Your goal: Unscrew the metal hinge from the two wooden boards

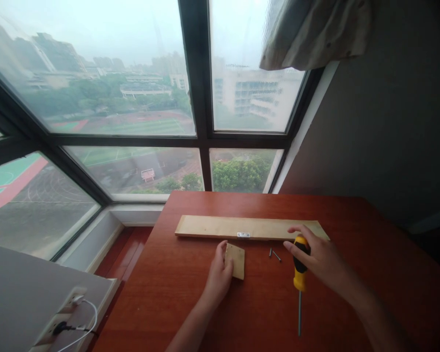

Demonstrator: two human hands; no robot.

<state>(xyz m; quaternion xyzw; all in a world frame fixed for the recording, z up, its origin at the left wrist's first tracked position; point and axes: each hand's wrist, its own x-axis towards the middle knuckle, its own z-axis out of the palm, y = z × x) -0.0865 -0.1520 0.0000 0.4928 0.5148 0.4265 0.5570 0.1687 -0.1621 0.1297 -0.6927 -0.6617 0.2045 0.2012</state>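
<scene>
My left hand [223, 266] is closed on a small wooden block [236, 260], thumb on its face and fingers behind its left edge. A yellow-and-black screwdriver [299, 266] points its metal shaft toward me. Over its handle is my right hand [315, 252], thumb and index finger spread apart to either side of the top; the other fingers are hidden. Two screws [275, 254] lie on the table between my hands. Beyond them rests a long wooden board [212, 226], with a small metal plate [243, 235] at its near edge.
The reddish-brown table [161, 293] stands against large windows with dark frames [201, 142]. A curtain [315, 34] hangs at the upper right. At the lower left, a wall socket [56, 325] holds a white cable and a black plug.
</scene>
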